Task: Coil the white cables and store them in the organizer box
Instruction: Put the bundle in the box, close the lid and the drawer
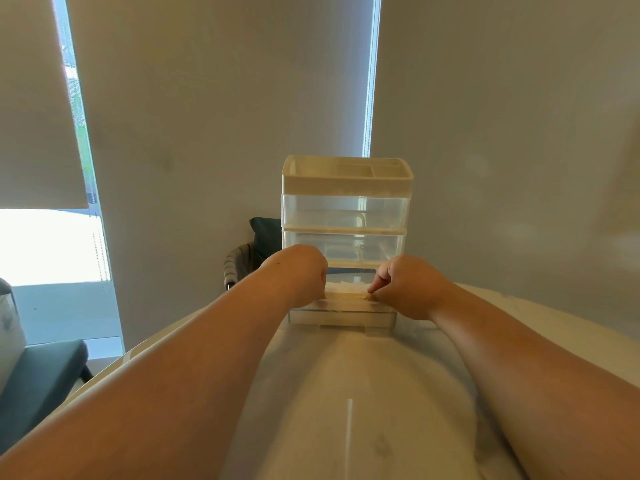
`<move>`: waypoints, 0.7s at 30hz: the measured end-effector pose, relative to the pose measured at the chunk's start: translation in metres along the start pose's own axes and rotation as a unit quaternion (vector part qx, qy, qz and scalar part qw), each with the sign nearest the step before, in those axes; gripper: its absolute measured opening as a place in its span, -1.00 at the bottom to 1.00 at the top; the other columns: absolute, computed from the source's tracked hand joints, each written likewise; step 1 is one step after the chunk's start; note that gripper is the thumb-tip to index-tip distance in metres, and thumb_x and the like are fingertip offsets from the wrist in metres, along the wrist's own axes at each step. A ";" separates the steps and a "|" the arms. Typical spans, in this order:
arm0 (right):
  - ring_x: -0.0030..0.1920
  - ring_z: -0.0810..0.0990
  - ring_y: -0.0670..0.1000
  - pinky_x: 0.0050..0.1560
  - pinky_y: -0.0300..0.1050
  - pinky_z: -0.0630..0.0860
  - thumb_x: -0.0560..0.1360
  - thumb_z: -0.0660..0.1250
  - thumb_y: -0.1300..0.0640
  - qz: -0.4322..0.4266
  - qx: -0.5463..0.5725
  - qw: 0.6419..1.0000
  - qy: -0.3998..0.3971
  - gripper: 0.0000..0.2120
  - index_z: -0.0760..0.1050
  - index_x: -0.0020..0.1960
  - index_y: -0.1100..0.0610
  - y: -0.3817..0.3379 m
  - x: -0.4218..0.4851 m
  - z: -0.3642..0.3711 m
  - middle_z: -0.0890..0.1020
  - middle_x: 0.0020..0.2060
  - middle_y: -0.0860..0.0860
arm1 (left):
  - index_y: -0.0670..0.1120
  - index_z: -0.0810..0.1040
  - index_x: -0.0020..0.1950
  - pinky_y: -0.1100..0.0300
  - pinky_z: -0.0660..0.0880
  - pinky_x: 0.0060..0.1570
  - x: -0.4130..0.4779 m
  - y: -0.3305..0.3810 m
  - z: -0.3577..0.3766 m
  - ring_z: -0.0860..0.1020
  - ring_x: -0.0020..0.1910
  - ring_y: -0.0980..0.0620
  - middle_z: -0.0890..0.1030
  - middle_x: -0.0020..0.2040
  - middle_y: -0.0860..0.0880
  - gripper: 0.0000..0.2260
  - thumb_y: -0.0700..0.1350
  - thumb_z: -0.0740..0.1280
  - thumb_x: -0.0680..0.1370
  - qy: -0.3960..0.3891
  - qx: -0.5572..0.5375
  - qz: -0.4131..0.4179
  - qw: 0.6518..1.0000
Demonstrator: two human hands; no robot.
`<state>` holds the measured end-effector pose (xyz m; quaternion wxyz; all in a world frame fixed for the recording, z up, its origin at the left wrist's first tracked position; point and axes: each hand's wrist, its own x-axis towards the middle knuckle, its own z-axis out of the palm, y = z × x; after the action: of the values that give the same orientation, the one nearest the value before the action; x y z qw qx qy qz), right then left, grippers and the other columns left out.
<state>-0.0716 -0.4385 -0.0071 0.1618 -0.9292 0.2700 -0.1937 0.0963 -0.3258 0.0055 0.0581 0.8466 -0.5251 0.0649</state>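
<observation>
A clear plastic organizer box [346, 188] with a white top tray and stacked drawers stands at the far middle of the table [346, 393]. Its bottom drawer [343, 308] is pulled out toward me. Something white, probably the cables [346, 287], lies inside that drawer, blurred. My left hand [301, 271] grips the drawer's front rim at its left end, fingers curled. My right hand [405, 285] grips the rim at its right end, fingers curled. The two upper drawers look empty and pushed in.
A dark chair [263, 237] with a grey garment stands behind the table, left of the box. Another dark seat [41, 379] is at the lower left. Window blinds fill the background. A thin white line [349, 441] shows on the near tabletop.
</observation>
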 end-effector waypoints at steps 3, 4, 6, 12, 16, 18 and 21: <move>-0.17 0.63 -0.09 -0.13 -0.22 0.53 0.45 0.48 0.04 -0.003 0.010 1.000 0.004 -0.93 0.64 -0.20 -0.01 0.000 -0.003 -0.002 0.67 -0.26 -0.08 | -0.04 0.64 0.13 0.18 0.40 0.04 -0.007 0.000 -0.008 0.54 0.01 0.03 0.62 0.02 0.00 -0.82 -0.05 0.40 0.55 -0.011 -0.015 0.007 1.000; -0.19 0.63 -0.07 -0.13 -0.17 0.56 0.45 0.47 0.01 -0.002 0.015 1.000 0.007 -0.89 0.64 -0.21 0.02 0.000 -0.004 -0.002 0.66 -0.28 -0.05 | -0.06 0.64 0.13 0.18 0.42 0.04 -0.008 0.001 -0.010 0.55 0.02 0.03 0.62 0.02 -0.01 -0.81 -0.04 0.40 0.55 -0.016 -0.021 0.008 1.000; -0.22 0.61 -0.04 -0.13 -0.13 0.55 0.45 0.44 -0.02 0.007 0.022 1.000 0.004 -0.82 0.63 -0.22 0.08 -0.002 -0.004 -0.002 0.64 -0.30 -0.01 | -0.10 0.63 0.11 0.20 0.40 -0.01 -0.011 0.002 -0.012 0.52 -0.05 0.06 0.59 -0.09 0.02 -0.75 0.04 0.39 0.56 -0.020 -0.040 0.009 0.999; -0.34 0.56 -0.11 -0.29 -0.23 0.48 0.43 0.44 0.05 0.014 0.022 0.999 -0.025 -0.83 0.61 -0.31 0.05 -0.004 -0.003 -0.002 0.59 -0.42 -0.07 | -0.05 0.57 0.00 0.22 0.33 -0.12 -0.012 0.006 -0.011 0.45 -0.22 0.08 0.49 -0.22 0.07 -0.73 0.15 0.38 0.54 -0.028 -0.070 0.004 0.997; -0.26 0.61 -0.06 -0.17 -0.15 0.56 0.45 0.42 -0.02 0.022 0.029 0.999 -0.035 -0.81 0.64 -0.27 0.06 -0.006 -0.004 -0.003 0.62 -0.37 -0.05 | -0.10 0.62 0.09 0.20 0.35 -0.08 -0.010 0.005 -0.009 0.47 -0.16 0.07 0.48 -0.21 0.06 -0.72 0.10 0.38 0.56 -0.036 -0.052 0.013 0.998; -0.18 0.63 -0.03 0.04 -0.04 0.52 0.49 0.35 -0.11 0.029 0.002 0.999 -0.035 -0.72 0.66 -0.25 0.04 -0.008 -0.006 -0.003 0.65 -0.33 -0.06 | -0.12 0.62 0.13 0.19 0.35 -0.05 -0.008 0.006 -0.007 0.48 -0.10 0.05 0.47 -0.21 0.05 -0.70 0.08 0.36 0.57 -0.033 -0.038 0.016 0.999; -0.12 0.60 -0.03 0.17 -0.01 0.26 0.54 0.22 -0.20 0.030 -0.098 0.994 -0.036 -0.58 0.66 -0.17 0.08 -0.017 -0.007 -0.003 0.66 -0.27 -0.03 | -0.12 0.61 0.14 0.18 0.38 0.01 -0.002 0.009 -0.001 0.48 -0.09 0.04 0.46 -0.21 0.04 -0.71 0.07 0.35 0.58 -0.029 -0.013 0.007 0.999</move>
<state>-0.0713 -0.4217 0.0008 0.0853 -0.9386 0.3091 -0.1276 0.0870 -0.3277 0.0059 0.0539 0.8436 -0.5331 0.0339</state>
